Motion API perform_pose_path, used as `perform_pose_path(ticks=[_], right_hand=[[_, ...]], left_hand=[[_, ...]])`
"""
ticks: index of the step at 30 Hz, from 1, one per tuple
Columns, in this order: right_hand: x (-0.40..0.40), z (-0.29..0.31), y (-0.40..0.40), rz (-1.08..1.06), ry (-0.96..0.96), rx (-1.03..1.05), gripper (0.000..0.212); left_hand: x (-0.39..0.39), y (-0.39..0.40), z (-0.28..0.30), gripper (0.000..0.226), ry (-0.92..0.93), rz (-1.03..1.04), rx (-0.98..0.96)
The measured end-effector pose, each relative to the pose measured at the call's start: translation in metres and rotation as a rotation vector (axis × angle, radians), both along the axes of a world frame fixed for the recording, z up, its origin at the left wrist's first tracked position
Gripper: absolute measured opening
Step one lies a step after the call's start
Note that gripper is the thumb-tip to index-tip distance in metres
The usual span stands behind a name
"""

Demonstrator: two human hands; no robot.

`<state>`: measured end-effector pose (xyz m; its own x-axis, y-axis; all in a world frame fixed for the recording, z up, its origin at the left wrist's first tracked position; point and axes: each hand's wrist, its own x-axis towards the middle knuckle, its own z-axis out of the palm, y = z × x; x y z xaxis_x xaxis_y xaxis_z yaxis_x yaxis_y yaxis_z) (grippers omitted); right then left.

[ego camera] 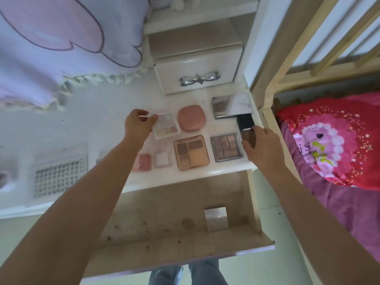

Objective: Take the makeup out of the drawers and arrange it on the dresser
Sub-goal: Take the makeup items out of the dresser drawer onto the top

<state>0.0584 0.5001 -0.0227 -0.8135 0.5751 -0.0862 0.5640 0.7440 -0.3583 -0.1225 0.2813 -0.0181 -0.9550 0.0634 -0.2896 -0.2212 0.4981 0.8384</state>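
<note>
Head view: foundation bottle (246, 128) in right hand (265, 149) grip, cap protruding beyond fingers

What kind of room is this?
Probably a bedroom. There is a white dresser with makeup palettes laid out on it, an open drawer below, and a bed with a pink blanket beside it.

I read only "i S" on the red-and-pink cushion (337, 145) at right; smaller lines beneath it are blurred. I see nothing legible on the makeup.
</note>
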Motion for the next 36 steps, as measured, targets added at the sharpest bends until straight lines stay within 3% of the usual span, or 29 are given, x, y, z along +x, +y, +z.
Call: perform_pose_path(ticks=[3, 5, 7, 11, 14, 17, 20, 24, 29, 33, 36], right_hand=[[0.018, 0.003, -0.015, 0.107, 0.352, 0.032, 0.023], [0.036, -0.001, -0.034, 0.222, 0.465, 0.029, 0.025], [0.054, -0.018, -0.054, 0.375, 0.289, -0.017, 0.022], [0.074, -0.072, -0.085, 0.547, -0.419, -0.244, 0.035], [0.081, -0.102, -0.099, 0.548, -0.542, -0.215, 0.049], [0.088, -0.126, -0.105, 0.543, -0.645, -0.228, 0.049], [0.092, -0.14, -0.105, 0.534, -0.655, -0.187, 0.043], [0.08, -0.149, -0.105, 0.569, -0.692, -0.055, 0.032], [0.079, -0.135, -0.105, 0.653, -0.698, -0.261, 0.014], [0.069, -0.087, -0.111, 0.724, -0.533, -0.285, 0.006], [0.041, -0.034, -0.125, 0.768, -0.323, -0.336, 0.013]], left_hand=[[-0.014, -0.003, -0.013, 0.033, -0.03, -0.008, -0.065], [-0.017, -0.002, -0.02, 0.033, 0.014, -0.04, -0.187], [-0.02, 0.001, -0.025, 0.037, 0.1, -0.086, -0.357], [-0.023, 0.008, -0.028, 0.043, 0.163, -0.132, -0.558], [-0.012, 0.003, -0.025, 0.041, 0.188, -0.124, -0.548], [0.029, -0.009, -0.027, 0.034, 0.36, -0.153, -0.454], [0.085, -0.025, -0.032, 0.022, 0.515, -0.314, -0.372], [0.135, -0.061, -0.051, 0.014, 0.579, -0.49, -0.392], [0.165, -0.092, -0.07, 0.025, 0.552, -0.553, -0.419], [0.166, -0.108, -0.071, 0.03, 0.582, -0.542, -0.489], [0.15, -0.121, -0.065, 0.039, 0.531, -0.519, -0.64]])
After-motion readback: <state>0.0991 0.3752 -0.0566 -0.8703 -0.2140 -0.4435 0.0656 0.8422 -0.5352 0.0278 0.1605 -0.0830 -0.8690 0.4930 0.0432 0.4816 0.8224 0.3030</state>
